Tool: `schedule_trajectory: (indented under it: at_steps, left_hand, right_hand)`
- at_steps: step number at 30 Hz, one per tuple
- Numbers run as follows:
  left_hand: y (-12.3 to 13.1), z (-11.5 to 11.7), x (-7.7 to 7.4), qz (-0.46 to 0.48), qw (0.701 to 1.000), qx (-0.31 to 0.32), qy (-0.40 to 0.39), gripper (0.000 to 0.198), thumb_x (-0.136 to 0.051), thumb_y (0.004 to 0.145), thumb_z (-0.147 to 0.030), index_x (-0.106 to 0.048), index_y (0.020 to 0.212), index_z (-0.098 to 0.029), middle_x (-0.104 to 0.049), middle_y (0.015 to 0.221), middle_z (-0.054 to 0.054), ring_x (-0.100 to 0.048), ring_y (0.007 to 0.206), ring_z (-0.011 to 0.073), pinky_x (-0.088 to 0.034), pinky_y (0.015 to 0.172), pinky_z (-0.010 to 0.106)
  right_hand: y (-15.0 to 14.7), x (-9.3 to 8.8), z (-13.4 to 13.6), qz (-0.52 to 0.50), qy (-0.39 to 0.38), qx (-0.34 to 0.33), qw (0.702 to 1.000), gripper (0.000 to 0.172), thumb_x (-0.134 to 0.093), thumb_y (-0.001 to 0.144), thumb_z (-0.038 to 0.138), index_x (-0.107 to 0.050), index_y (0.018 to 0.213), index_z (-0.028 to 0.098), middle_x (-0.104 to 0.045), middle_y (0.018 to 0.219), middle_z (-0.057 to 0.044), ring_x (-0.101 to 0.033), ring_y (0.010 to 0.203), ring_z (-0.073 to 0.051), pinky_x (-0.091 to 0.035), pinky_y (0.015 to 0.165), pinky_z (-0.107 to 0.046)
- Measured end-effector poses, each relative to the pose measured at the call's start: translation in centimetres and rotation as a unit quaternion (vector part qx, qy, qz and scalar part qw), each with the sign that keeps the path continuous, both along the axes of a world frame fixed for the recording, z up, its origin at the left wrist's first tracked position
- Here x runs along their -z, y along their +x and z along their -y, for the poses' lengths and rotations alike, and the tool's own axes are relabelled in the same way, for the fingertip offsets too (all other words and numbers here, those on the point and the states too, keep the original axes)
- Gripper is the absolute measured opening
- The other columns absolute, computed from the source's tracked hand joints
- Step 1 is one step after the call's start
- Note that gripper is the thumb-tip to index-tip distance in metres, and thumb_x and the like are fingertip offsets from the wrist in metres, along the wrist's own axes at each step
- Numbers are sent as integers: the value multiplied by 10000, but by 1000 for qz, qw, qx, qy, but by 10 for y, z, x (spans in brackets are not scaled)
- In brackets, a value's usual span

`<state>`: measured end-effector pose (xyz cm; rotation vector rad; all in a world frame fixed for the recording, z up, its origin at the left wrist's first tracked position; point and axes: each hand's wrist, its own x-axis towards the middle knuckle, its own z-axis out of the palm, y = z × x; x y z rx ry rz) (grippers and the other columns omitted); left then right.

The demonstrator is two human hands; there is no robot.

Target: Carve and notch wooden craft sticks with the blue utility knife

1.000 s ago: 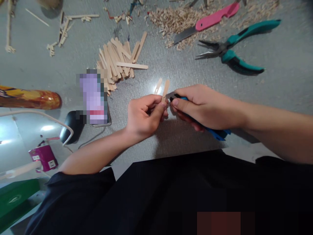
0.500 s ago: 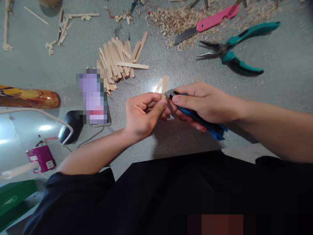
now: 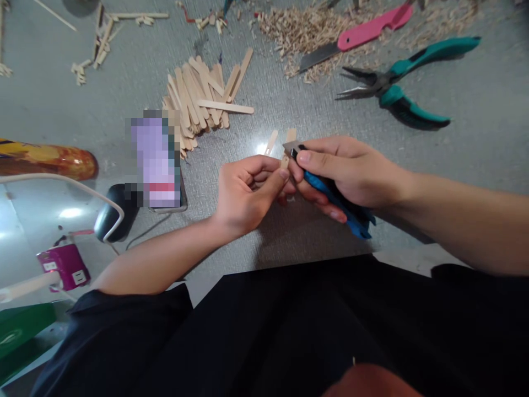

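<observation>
The left hand (image 3: 249, 188) pinches a craft stick (image 3: 285, 162); the right hand (image 3: 349, 168) grasps a utility knife (image 3: 317, 182), its blade (image 3: 291, 146) seemingly touching wood.

Clock positions are taken from the centre of view. 1 o'clock: pink-handled blade tool (image 3: 356, 37). 2 o'clock: teal-handled pliers (image 3: 383, 84), jaws parted, tips toward 9 o'clock. Between 9 and 10: phone (image 3: 155, 160), screen pixelated. 9 o'clock: rounded black object (image 3: 113, 218); farther out, yellow-orange cylinder (image 3: 49, 159). Between 8 and 9: purple socket block (image 3: 66, 267). 8 o'clock: green object (image 3: 27, 333), partly in view.
</observation>
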<state>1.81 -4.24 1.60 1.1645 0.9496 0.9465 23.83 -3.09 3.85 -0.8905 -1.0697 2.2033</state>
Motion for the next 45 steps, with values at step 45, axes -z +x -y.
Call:
schedule_trajectory:
  at_steps: [45]
  left_hand:
    - [5,3,0,-14,999,-32,-40,581,-995,940,-732,-809,911,-183,-855,786,59,-764,578,143,-639,546,279]
  right_hand:
    - [6,6,4,170,155,4,973,413,-676,1262,485,-643,925,249,-652,639,46,-587,470,-101,-426,435,-264]
